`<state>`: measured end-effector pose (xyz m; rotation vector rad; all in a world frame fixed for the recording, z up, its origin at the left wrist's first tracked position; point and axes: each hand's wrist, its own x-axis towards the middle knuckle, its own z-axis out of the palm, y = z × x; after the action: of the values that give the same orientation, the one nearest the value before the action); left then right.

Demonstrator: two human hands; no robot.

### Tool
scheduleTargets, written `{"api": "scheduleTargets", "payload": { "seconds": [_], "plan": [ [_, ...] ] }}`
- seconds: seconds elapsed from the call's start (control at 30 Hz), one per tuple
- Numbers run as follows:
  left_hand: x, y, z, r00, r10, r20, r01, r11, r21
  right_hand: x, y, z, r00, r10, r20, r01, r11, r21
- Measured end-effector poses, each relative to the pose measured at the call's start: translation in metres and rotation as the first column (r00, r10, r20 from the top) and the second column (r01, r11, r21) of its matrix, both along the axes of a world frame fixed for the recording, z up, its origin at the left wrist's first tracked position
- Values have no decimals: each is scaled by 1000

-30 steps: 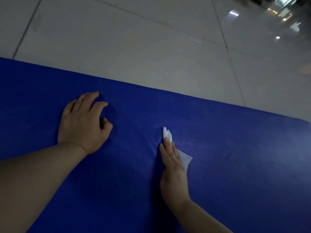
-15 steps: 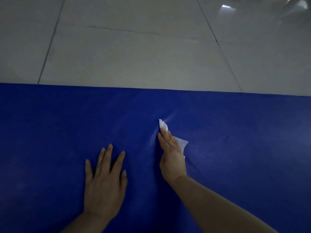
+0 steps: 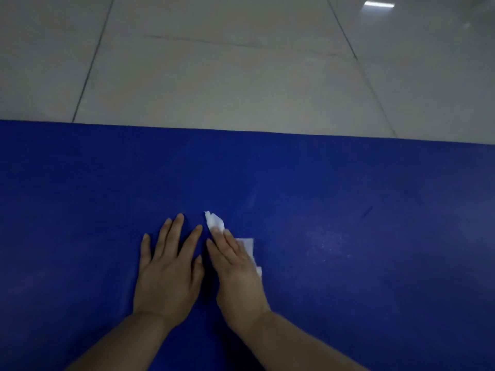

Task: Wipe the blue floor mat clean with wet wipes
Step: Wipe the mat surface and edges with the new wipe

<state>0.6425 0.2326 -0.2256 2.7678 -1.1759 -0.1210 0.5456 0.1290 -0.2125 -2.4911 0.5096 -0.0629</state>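
Mat: I see a blue floor mat filling the lower part of the view, its far edge running straight across against a pale tiled floor.
Left hand: my left hand lies flat on the mat near its middle, fingers straight and spread, holding nothing.
Right hand: my right hand sits just beside the left, fingers straight, pressing a white wet wipe onto the mat.
Wipe: it pokes out past the fingertips toward the far edge and along the hand's right side.
Mark: a short dark streak shows on the mat, well apart to the right.
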Motion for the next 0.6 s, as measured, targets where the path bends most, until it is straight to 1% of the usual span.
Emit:
{"api": "scheduleTargets", "payload": {
  "seconds": [0.03,0.07,0.1,0.13,0.17,0.2,0.23,0.27,0.3,0.33,0.37,0.4,0.43,0.47,0.5,0.53,0.57,0.6],
  "plan": [
    [0,0,-1,1000,5,2,-5,1000,-1,-5,-14,4,1000,-14,-26,12,997,-76],
    [-1,-1,-1,1000,9,0,-9,1000,-1,-16,-34,4,1000,-7,-19,4,985,-170],
    [-1,-1,-1,1000,17,-4,-17,1000,-3,-32,-58,8,999,-45,-2,43,972,-230],
    [-2,-1,-1,1000,26,-7,-26,1000,-7,-47,-82,14,986,-168,-10,162,962,-218],
    [-2,-1,0,999,32,-7,-32,999,-8,-58,-99,22,956,-280,-83,258,943,-210],
    [-2,-1,0,999,32,-9,-32,999,-2,-70,-114,20,925,-367,-97,347,921,-177],
    [-3,-2,0,999,30,-12,-29,1000,5,-72,-118,23,887,-445,-121,418,887,-195],
    [-3,-2,0,999,29,-15,-29,1000,10,-74,-114,24,864,-486,-130,464,870,-167],
    [-3,-2,0,999,32,-18,-32,999,13,-72,-100,23,872,-464,-157,436,881,-184],
    [-3,-1,0,999,36,-21,-36,999,14,-66,-81,18,926,-345,-153,307,925,-225],
    [-3,-2,1,999,39,-19,-39,999,14,-58,-61,21,951,-185,-249,100,943,-318],
    [-2,-2,1,999,37,-18,-37,999,14,-47,-39,25,929,-46,-368,-90,935,-343],
    [-2,-2,1,999,29,-17,-29,999,16,-40,-18,21,924,90,-371,-206,936,-287],
    [-2,-2,1,1000,19,-18,-19,1000,18,-32,-1,19,926,194,-324,-270,939,-211],
    [-1,-1,0,1000,14,-22,-14,1000,18,-23,3,26,938,236,-255,-278,950,-145],
    [-1,0,0,999,16,-30,-16,1000,13,-24,-3,27,932,262,-250,-306,938,-159],
    [-1,0,0,999,20,-36,-20,1000,6,-29,-9,30,893,257,-371,-346,917,-197],
    [-2,-1,0,999,25,-38,-25,1000,4,-38,-23,28,880,224,-419,-381,860,-339]
  ]
}}
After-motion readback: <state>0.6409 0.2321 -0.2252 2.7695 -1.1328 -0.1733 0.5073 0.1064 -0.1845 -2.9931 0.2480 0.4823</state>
